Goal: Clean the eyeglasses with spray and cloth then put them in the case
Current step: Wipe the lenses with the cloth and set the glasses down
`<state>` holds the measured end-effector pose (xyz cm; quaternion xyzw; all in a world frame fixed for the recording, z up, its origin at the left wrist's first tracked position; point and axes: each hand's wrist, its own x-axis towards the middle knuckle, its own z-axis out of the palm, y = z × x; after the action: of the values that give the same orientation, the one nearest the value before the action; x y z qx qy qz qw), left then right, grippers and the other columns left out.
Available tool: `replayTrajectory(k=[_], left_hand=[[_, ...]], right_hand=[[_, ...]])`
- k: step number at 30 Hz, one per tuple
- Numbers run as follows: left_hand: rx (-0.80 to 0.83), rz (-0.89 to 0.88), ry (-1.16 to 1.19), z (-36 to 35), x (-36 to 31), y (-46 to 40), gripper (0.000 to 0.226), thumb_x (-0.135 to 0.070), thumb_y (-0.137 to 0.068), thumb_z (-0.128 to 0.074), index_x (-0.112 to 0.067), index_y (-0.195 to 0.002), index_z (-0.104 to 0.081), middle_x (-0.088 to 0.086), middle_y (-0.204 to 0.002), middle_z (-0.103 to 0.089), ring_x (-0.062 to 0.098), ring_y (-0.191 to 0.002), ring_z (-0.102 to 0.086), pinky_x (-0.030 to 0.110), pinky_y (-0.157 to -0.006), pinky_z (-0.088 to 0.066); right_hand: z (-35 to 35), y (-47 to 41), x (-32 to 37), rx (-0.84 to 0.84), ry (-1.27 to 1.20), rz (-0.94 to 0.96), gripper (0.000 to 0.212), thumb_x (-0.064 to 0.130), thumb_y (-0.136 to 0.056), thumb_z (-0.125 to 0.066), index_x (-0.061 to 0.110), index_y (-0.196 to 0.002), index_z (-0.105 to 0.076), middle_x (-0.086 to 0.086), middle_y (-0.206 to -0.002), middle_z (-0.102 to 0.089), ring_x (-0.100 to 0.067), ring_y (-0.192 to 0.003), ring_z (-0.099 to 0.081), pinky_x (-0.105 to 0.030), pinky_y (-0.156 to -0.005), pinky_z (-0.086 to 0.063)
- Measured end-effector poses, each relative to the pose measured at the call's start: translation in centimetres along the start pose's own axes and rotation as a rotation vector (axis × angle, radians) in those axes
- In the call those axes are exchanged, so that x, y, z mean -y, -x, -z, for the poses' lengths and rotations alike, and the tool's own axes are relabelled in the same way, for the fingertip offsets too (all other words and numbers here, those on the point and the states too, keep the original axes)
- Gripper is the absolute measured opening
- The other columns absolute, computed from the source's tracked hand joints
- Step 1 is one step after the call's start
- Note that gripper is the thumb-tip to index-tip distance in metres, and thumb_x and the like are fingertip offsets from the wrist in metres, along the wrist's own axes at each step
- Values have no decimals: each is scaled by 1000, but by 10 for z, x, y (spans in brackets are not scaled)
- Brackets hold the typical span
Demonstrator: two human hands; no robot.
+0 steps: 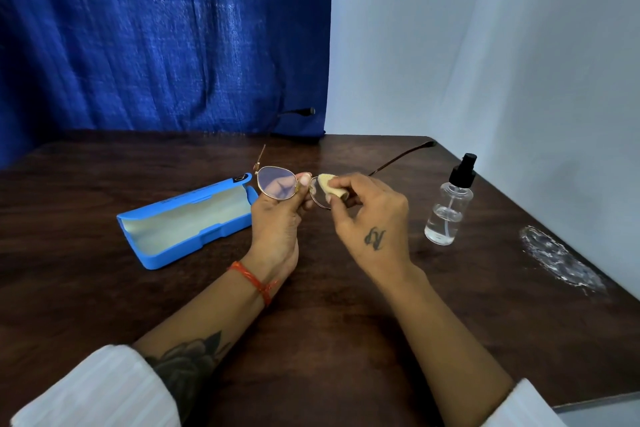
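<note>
The glasses [277, 186] have a thin, shiny gold-toned metal frame and glossy lenses; the cloth [328, 184] is pale, soft and dimpled. The case [187, 222] is matt blue plastic (pale lining inside), the bottle [448, 210] clear and glossy with a black cap — all over a dark wood-grain table [346, 322], scuffed white at one edge.

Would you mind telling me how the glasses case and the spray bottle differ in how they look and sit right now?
The glasses case is opaque blue and lies flat with its lid open, showing a pale lining; the spray bottle is clear with a black pump top, and it stands upright and closed. The case sits beside the left hand, the bottle beside the right hand. Both rest untouched on the dark wooden table.
</note>
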<state>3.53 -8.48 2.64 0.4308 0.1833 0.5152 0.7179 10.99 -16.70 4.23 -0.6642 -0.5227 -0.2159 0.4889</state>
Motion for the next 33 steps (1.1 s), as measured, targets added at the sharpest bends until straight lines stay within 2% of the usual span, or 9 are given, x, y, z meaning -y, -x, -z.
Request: replayTrajectory(k=[4, 8, 12, 16, 20, 22, 24, 29, 33], left_hand=[[-7, -8, -14, 0, -1, 1, 8, -8, -82, -61, -15, -79, -65, -8, -61, -66, 4, -62, -54, 15, -59, -45], [-31, -6, -5, -1, -3, 0, 10, -5, -84, -59, -14, -79, -63, -10, -56, -64, 1, -57, -53, 12, -56, -45], [-15, 15, 10, -2, -3, 0, 7, -6, -84, -59, -12, -82, -63, -8, -61, -63, 3, -61, -52, 12, -56, -44], [-15, 14, 1, -1, -4, 1, 6, -7, -85, -58, -11, -85, -62, 0, -74, -61, 7, -68, -51, 14, -59, -44], [-19, 19, -22, -1, -3, 1, 8, -7, -85, -58, -12, -82, -63, 0, -72, -62, 8, -68, -51, 16, -60, -44], [-24, 14, -36, 0, -4, 1, 7, -7, -85, -58, -12, -83, -63, 1, -72, -60, 9, -68, -51, 18, -62, -44], [-26, 7, -47, 0, -4, -1, 7, -7, -85, -58, -11, -82, -63, -2, -68, -61, 7, -65, -51, 17, -61, -44], [21, -13, -75, -1, -2, 0, 4, -9, -84, -60, -9, -84, -64, -6, -65, -62, 2, -60, -51, 13, -57, -46], [45, -24, -135, 0, -1, 2, 20, -10, -86, -59, 2, -102, -62, 6, -81, -59, 7, -69, -51, 18, -63, -45]], right_hand=[[1, -1, -1, 14, -133, -26, 13, 0, -65, -73, 8, -75, -73, -3, -75, -73, -11, -65, -64, -23, -60, -52], [1, -1, -4, -60, -29, -4, 11, -2, -60, -69, 5, -68, -72, -6, -70, -71, -18, -63, -64, -27, -58, -53], [-2, 0, -5, -77, 29, 15, 16, -1, -67, -72, 4, -82, -73, -10, -85, -70, -17, -73, -65, -22, -66, -53], [-4, 0, -1, -4, -82, -17, 21, 2, -70, -75, 8, -90, -75, -7, -92, -72, -14, -81, -67, -20, -70, -55], [-3, 0, -1, 25, -175, -61, 18, 1, -66, -73, 10, -81, -76, -3, -81, -74, -9, -71, -65, -18, -63, -52], [-1, -1, -2, 11, -138, -68, 14, 2, -63, -74, 9, -75, -76, -3, -73, -73, -7, -63, -62, -13, -59, -47], [-1, -1, -3, -26, -61, -53, 12, 0, -62, -73, 7, -72, -75, -5, -69, -72, -12, -61, -62, -15, -58, -45], [-3, 0, -2, -73, 92, 36, 20, 0, -70, -72, 5, -90, -74, -9, -86, -73, -22, -77, -66, -25, -71, -51], [-6, 0, -2, 0, -59, 3, 26, -1, -73, -71, 7, -98, -73, -7, -98, -73, -18, -89, -68, -26, -79, -54]])
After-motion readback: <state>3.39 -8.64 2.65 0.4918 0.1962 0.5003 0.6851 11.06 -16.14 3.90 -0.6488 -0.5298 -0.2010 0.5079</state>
